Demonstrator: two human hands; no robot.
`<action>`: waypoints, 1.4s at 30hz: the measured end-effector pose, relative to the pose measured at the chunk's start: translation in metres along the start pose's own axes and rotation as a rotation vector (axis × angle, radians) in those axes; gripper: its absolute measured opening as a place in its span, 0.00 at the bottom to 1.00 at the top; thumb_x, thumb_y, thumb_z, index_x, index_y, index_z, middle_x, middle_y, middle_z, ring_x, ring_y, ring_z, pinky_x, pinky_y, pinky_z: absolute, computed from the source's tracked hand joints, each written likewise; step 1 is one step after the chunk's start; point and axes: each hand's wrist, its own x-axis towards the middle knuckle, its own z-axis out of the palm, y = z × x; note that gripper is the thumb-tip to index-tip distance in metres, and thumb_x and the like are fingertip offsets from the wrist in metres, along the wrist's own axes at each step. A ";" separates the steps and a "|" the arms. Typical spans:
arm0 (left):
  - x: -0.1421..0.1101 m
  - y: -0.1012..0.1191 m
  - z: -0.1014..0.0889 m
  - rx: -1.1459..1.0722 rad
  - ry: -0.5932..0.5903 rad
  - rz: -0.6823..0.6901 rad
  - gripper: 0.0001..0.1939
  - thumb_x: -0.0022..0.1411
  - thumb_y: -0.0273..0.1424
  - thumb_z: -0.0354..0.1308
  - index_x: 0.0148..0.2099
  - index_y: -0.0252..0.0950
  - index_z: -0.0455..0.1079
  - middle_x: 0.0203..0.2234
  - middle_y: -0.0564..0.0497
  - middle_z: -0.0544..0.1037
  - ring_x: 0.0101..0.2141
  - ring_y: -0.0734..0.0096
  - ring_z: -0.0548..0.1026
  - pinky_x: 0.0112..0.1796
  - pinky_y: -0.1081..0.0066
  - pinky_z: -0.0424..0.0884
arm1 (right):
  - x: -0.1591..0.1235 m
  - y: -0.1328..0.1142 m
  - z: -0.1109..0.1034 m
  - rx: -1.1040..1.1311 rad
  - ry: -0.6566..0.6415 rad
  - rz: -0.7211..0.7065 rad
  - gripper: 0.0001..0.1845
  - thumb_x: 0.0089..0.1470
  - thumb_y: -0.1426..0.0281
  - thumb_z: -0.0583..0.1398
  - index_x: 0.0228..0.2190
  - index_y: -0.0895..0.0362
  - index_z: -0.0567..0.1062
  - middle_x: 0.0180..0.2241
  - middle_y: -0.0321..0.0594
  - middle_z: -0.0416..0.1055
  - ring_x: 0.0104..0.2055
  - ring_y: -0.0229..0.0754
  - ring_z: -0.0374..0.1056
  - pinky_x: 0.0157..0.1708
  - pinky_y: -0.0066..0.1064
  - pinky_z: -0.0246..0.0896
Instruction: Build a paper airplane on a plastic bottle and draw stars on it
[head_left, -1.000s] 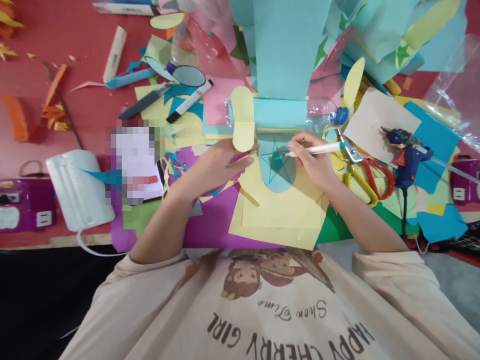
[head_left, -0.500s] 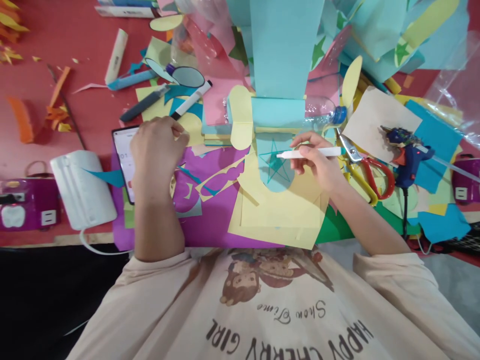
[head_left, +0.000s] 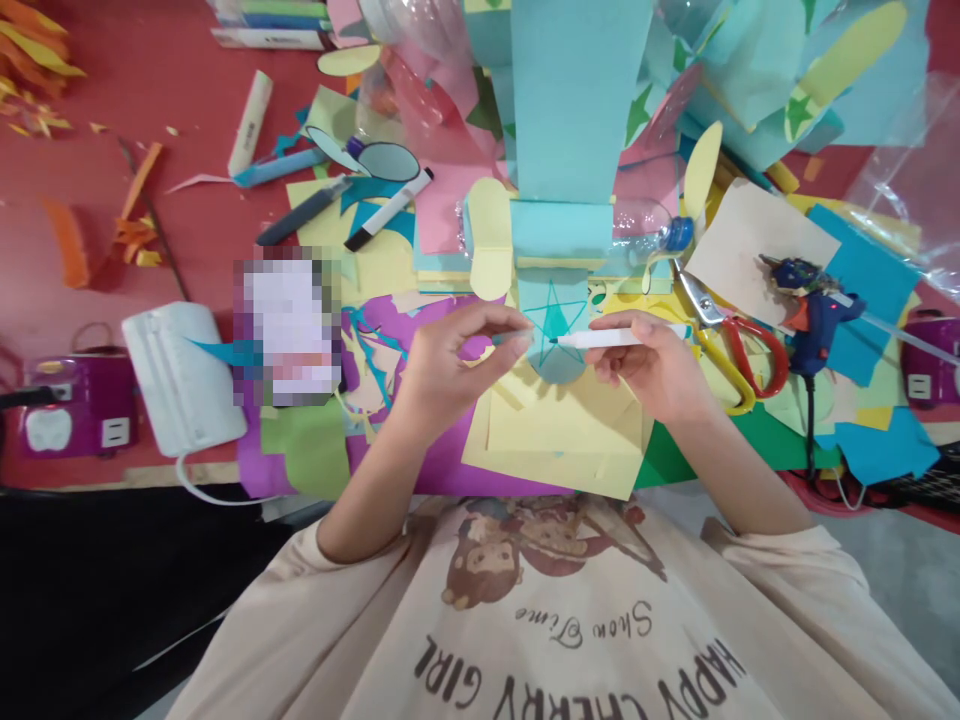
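My right hand holds a white marker with a teal tip that points left. Below the tip lies a light-blue rounded paper flap bearing a teal star outline, its middle partly coloured in. Facing the tip from the left, my left hand is closed in a pinch on a small greenish marker cap, mostly hidden by the fingers. Cap and tip are apart. Yellow paper sheets lie under the flap, and a yellow rounded strip stands just beyond my left hand.
To the right are red-and-yellow scissors and a blue glue gun with a cord. A phone, partly blurred, and a white case lie left. A plastic bottle, loose markers and paper scraps crowd the table.
My left hand moved left to beside the phone, then came back to the flap with the small cap pinched. My right hand shifted slightly nearer my body, the marker still in it.
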 end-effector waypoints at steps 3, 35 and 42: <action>-0.004 -0.005 0.009 -0.045 -0.059 -0.024 0.06 0.60 0.33 0.61 0.39 0.38 0.76 0.33 0.51 0.82 0.35 0.71 0.80 0.38 0.72 0.76 | -0.004 0.001 0.002 -0.016 -0.003 0.010 0.16 0.50 0.55 0.61 0.33 0.54 0.78 0.25 0.38 0.77 0.23 0.37 0.69 0.20 0.29 0.61; -0.001 -0.015 -0.047 0.294 -0.110 -0.096 0.12 0.66 0.35 0.55 0.46 0.36 0.75 0.43 0.49 0.81 0.42 0.69 0.79 0.41 0.72 0.75 | -0.020 -0.054 -0.053 -0.956 0.607 -0.764 0.12 0.56 0.63 0.64 0.43 0.44 0.79 0.38 0.37 0.77 0.39 0.46 0.75 0.40 0.44 0.73; 0.059 -0.030 -0.111 0.961 0.133 -0.281 0.13 0.64 0.26 0.58 0.51 0.32 0.75 0.42 0.51 0.82 0.43 0.68 0.79 0.49 0.60 0.74 | -0.017 -0.066 -0.069 -1.374 0.432 -0.480 0.37 0.61 0.59 0.59 0.65 0.27 0.49 0.70 0.20 0.44 0.73 0.55 0.39 0.71 0.57 0.40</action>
